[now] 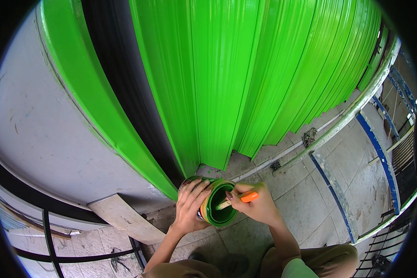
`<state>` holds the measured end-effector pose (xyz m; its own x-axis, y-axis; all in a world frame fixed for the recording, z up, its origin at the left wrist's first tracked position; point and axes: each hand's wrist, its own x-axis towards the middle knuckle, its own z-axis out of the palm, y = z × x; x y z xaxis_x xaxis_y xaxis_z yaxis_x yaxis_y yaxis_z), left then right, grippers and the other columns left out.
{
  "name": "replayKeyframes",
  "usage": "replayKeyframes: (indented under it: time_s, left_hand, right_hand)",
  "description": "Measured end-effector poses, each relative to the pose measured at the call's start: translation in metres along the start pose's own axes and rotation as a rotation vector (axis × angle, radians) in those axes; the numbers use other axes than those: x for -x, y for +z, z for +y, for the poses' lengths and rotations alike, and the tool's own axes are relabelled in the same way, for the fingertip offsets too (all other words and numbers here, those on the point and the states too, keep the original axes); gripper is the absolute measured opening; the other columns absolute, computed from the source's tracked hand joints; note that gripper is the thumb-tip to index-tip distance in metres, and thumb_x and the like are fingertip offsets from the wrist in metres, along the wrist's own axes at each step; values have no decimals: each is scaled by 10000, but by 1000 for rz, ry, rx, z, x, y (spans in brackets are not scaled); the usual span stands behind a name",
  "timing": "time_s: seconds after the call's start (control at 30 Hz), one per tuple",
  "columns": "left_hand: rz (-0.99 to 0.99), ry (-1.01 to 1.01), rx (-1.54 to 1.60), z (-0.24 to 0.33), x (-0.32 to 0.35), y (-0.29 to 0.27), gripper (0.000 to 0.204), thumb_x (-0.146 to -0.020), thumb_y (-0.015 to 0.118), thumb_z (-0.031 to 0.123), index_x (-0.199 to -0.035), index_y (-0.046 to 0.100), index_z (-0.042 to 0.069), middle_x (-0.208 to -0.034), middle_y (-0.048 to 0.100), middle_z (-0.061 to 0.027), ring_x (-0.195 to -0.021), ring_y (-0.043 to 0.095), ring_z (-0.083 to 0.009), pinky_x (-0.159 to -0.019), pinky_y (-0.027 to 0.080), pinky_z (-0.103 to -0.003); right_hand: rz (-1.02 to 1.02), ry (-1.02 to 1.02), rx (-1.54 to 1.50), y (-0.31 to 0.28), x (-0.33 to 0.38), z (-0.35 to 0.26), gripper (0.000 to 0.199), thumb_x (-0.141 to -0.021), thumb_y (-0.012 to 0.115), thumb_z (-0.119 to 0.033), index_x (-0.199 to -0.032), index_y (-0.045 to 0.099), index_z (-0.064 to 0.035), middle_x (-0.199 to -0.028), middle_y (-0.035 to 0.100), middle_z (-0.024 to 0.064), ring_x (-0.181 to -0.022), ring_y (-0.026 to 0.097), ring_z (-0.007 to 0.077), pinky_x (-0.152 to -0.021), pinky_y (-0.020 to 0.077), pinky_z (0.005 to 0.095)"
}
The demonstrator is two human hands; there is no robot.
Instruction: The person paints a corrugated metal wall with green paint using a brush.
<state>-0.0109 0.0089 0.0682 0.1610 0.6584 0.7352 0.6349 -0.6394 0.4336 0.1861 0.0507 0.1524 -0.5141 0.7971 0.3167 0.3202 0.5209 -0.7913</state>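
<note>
My left hand (190,208) is wrapped round the side of a paint can (223,224), which is tilted with its open mouth toward me. Green paint coats the can's inside and rim. My right hand (260,204) grips a paintbrush by its orange handle (249,197), the bristle end dipping into the can's mouth. How much paint lies inside is hard to make out. Just beyond the can rise the bright green folding metal panels (217,92), their lower ends close to my hands.
A green frame post (92,111) borders a pale wall (37,92) on the left, with a dark gap (125,78) beside it. A flat board (125,217) lies near black metal bars (48,236). At right, a ladder-like frame with blue rungs (380,157) stands over the tiled floor (287,190).
</note>
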Motion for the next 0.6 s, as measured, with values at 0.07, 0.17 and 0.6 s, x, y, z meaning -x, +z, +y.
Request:
replayKeyframes:
  time_s: [0.07, 0.17, 0.6]
  left_hand:
    - [-9, 6, 1, 3, -2, 0, 832, -467, 841, 207, -1220, 516, 60, -1286, 517, -135, -1194, 475, -358, -989, 360, -497]
    - [6, 11, 4, 3, -1, -3, 814, -469, 836, 203, -1208, 526, 58, -1284, 518, -138, -1194, 475, -359, -985, 364, -497]
    - [10, -46, 11, -1, 2, 1, 862, -444, 855, 223, -1215, 516, 39, -1268, 526, -152, -1186, 476, -367, -994, 355, -498]
  right_hand:
    - [-2, 2, -16, 2, 2, 0, 292, -824, 666, -164, -632, 494, -26, -513, 480, 84, -406, 435, 197, -413, 355, 295]
    - [-33, -5, -17, 6, 1, 1, 276, -829, 664, -168, -649, 522, -16, -512, 471, 78, -428, 413, 156, -416, 344, 280]
    - [-107, 17, -136, -14, 11, -9, 227, -792, 655, -128, -1003, 595, -70, -732, 639, 101, -547, 599, 267, -523, 473, 308]
